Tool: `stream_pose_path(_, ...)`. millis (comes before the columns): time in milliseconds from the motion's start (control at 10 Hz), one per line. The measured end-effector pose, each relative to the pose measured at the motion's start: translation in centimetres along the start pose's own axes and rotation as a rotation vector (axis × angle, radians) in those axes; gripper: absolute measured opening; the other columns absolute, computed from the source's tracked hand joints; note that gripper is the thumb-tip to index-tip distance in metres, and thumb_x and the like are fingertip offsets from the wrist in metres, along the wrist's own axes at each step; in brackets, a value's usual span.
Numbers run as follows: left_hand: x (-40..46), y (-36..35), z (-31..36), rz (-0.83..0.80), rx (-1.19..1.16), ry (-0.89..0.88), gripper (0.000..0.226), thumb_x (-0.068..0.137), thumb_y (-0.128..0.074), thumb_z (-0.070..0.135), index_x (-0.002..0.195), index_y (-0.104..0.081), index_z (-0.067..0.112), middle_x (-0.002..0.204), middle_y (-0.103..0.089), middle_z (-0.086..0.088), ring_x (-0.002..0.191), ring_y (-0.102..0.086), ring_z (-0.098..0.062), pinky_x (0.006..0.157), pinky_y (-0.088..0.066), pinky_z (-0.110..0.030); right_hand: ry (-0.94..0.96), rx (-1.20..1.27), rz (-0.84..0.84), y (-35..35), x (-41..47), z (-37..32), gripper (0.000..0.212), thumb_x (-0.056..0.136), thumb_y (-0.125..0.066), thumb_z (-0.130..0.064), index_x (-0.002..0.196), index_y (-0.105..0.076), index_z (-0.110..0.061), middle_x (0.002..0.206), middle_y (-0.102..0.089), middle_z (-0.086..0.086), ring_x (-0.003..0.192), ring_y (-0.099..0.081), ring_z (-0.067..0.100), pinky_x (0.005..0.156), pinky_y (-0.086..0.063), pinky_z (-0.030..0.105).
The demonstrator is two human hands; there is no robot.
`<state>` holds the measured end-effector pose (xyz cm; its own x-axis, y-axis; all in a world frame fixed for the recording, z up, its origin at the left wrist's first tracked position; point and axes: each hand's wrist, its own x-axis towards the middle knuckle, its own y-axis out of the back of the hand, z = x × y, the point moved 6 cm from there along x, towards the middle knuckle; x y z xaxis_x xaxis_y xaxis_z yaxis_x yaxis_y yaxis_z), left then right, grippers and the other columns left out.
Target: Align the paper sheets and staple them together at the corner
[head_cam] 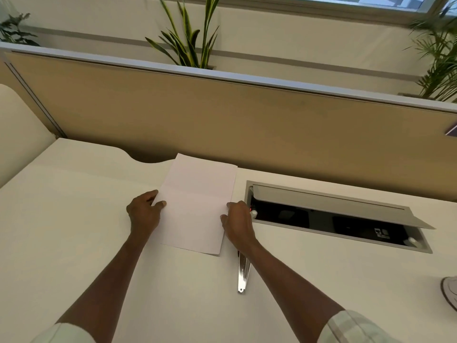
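A stack of white paper sheets (197, 204) lies flat on the white desk (74, 219), a little tilted, its edges looking even. My left hand (144, 212) grips the stack's left edge, thumb on top. My right hand (238, 222) holds the right edge the same way. A shiny metal stapler (242, 276) lies on the desk just under my right forearm, near the stack's lower right corner; its head is hidden by the arm.
An open cable box (333, 219) with a raised grey lid is sunk into the desk right of the paper. A tan partition (222, 115) runs behind the desk, plants beyond it. A round white object (450, 290) peeks in at the right edge.
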<state>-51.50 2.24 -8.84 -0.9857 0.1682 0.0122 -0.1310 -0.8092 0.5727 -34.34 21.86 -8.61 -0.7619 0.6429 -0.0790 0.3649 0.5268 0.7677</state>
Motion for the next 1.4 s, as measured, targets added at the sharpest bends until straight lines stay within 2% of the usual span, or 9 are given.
stream_pose_path(100,0.4,-0.3,0.1,0.015,0.013,-0.006,0.042,0.075,-0.079,0.007,0.115,-0.068,-0.001,0.118,-0.069,-0.019,0.108,-0.066,-0.031,0.098,-0.041,-0.029,-0.034,0.046,-0.008,0.0,0.6,0.2,0.018,0.09,-0.053,-0.002,0.1,-0.059,0.01,0.104,-0.056,0.019,0.097,-0.054,0.031,0.068,-0.041,0.022)
stream_pose_path(200,0.6,-0.5,0.2,0.03,0.028,-0.024,0.041,0.076,-0.078,0.008,0.114,-0.068,-0.003,0.118,-0.069,-0.02,0.109,-0.066,-0.033,0.101,-0.042,-0.033,-0.022,0.057,0.022,0.0,1.2,0.3,0.026,0.086,-0.053,0.0,0.062,-0.044,-0.003,0.079,-0.045,0.011,0.073,-0.044,0.023,0.05,-0.02,0.029)
stream_pose_path(300,0.8,-0.6,0.2,0.03,0.051,-0.049,0.042,0.076,-0.079,0.008,0.114,-0.068,-0.003,0.117,-0.069,-0.021,0.108,-0.066,-0.034,0.101,-0.043,-0.035,-0.025,0.079,0.016,0.0,1.1,0.3,0.027,0.087,-0.054,-0.001,0.062,-0.044,-0.006,0.081,-0.042,0.006,0.075,-0.041,0.02,0.053,-0.019,0.03)
stream_pose_path(500,0.9,-0.7,0.4,0.03,0.078,-0.043,0.042,0.077,-0.078,0.009,0.116,-0.067,-0.004,0.117,-0.069,-0.022,0.109,-0.065,-0.035,0.103,-0.043,-0.038,0.005,0.072,0.029,0.1,1.0,0.2,0.021,0.092,-0.052,-0.003,0.1,-0.06,0.014,0.106,-0.056,0.021,0.101,-0.053,0.033,0.087,-0.046,0.043)
stream_pose_path(800,1.1,-1.1,0.5,0.034,0.104,-0.053,0.045,0.077,-0.078,0.009,0.117,-0.065,-0.005,0.117,-0.068,-0.024,0.108,-0.065,-0.038,0.103,-0.045,-0.043,0.04,0.062,0.021,-0.5,1.3,0.5,0.021,0.092,-0.051,-0.004,0.071,-0.053,-0.001,0.087,-0.048,0.012,0.081,-0.043,0.022,0.066,-0.031,0.034)
stream_pose_path(900,0.7,-0.9,0.7,0.046,0.144,-0.051,0.049,0.08,-0.076,0.012,0.124,-0.061,-0.004,0.117,-0.067,-0.023,0.109,-0.063,-0.037,0.1,-0.045,-0.042,0.077,0.026,0.048,-0.2,1.4,0.2,0.051,0.09,-0.049,-0.002,0.057,-0.017,-0.023,0.078,-0.035,0.005,0.075,-0.032,0.019,0.062,-0.016,0.028)
stream_pose_path(1000,0.1,-0.6,0.5,0.045,0.227,-0.075,0.06,0.083,-0.073,0.022,0.133,-0.052,-0.002,0.121,-0.064,-0.021,0.115,-0.057,-0.037,0.101,-0.042,-0.043,0.006,0.036,-0.002,0.1,1.4,0.0,0.041,0.091,-0.054,-0.009,0.058,-0.03,-0.017,0.077,-0.047,0.013,0.077,-0.039,0.024,0.064,-0.022,0.027)
stream_pose_path(1100,-1.1,0.1,0.4,0.056,0.264,-0.071,0.065,0.089,-0.065,0.031,0.14,-0.042,-0.002,0.135,-0.054,-0.024,0.128,-0.047,-0.04,0.108,-0.037,-0.047,-0.053,0.042,-0.063,0.9,0.9,-0.7,0.028,0.094,-0.055,-0.023,0.102,-0.06,0.003,0.109,-0.061,0.023,0.105,-0.054,0.033,0.077,-0.041,0.033)
stream_pose_path(1400,-10.0,1.7,2.6,-0.005,0.257,-0.28,0.065,0.1,-0.041,0.037,0.149,-0.024,-0.001,0.156,-0.03,-0.02,0.146,-0.026,-0.033,0.118,-0.026,-0.043,0.177,-0.199,0.109,4.9,-7.7,-2.7,0.034,0.098,-0.046,-0.029,0.124,-0.051,-0.007,0.122,-0.056,0.012,0.117,-0.049,0.03,0.089,-0.047,0.039)
